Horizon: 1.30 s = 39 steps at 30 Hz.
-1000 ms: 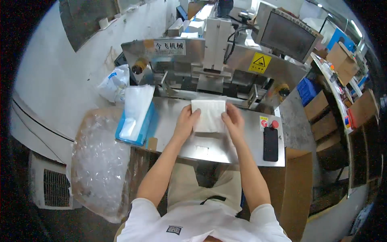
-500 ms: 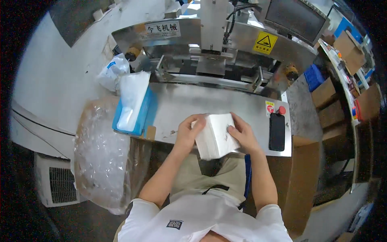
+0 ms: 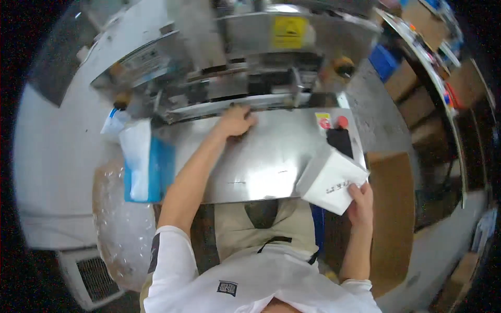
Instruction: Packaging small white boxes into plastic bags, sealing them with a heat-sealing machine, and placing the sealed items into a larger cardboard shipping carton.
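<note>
My right hand [image 3: 361,202] grips a white box [image 3: 335,180] by its near right corner, thumb on the face with dark print. The box is tilted over the right front part of the metal worktable [image 3: 261,156] and covers the lower end of a black phone [image 3: 340,141]. Stretched out to the table's far edge, my left hand [image 3: 236,121] is in front of the machine [image 3: 227,86]. Motion smears its fingers, and whether anything is under or in them I cannot make out.
A blue box with white sheets [image 3: 163,169] stands at the table's left edge, beside a carton lined with clear plastic [image 3: 122,229]. A red button [image 3: 342,122] sits at the right. An open cardboard carton [image 3: 394,219] is right of the table.
Both hands were holding the white box in front of me. My left hand has let go and reached forward to the machine. The right hand has carried the box to the right.
</note>
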Each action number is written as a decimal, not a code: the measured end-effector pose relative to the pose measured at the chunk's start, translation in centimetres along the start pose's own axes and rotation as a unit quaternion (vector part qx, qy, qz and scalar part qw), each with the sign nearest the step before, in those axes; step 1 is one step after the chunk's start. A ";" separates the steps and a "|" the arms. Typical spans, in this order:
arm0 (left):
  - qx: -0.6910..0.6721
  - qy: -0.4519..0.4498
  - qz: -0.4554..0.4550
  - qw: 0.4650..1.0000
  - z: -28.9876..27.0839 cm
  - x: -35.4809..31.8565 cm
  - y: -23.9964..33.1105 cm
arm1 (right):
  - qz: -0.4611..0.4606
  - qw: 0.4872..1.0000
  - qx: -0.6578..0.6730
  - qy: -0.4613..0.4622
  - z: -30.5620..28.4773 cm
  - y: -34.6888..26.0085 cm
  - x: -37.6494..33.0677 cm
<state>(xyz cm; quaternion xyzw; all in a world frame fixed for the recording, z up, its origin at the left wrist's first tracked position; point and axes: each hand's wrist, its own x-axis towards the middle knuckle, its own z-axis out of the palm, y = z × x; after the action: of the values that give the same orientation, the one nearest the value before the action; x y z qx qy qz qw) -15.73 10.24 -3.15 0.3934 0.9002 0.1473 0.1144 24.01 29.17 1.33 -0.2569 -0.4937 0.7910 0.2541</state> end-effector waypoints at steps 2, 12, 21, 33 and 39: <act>-0.098 0.019 0.000 0.995 -0.4 1.0 1.4 | -0.045 0.997 -0.023 0.054 -4.0 -1.9 -1.5; -0.119 0.167 0.067 0.977 0.7 2.6 -3.8 | -0.101 0.935 -0.041 0.339 -25.3 -4.6 -6.9; -0.209 0.290 0.049 0.933 1.1 -4.4 -2.7 | 0.165 0.906 -0.006 0.389 -36.7 10.0 -2.4; -0.116 0.380 -0.309 0.864 -12.5 -30.3 -4.5 | 0.280 0.902 -0.005 0.327 -34.0 26.2 15.3; -0.014 0.455 -0.341 0.823 -14.6 -39.4 -11.9 | 0.306 0.909 -0.074 0.274 -32.2 23.3 14.9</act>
<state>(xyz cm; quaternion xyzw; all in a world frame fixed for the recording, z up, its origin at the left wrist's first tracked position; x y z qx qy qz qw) -2.27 -29.30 9.78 -0.0520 0.9246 0.2740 -0.2594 30.71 50.93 -34.43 -0.6204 -0.3590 0.6893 0.1053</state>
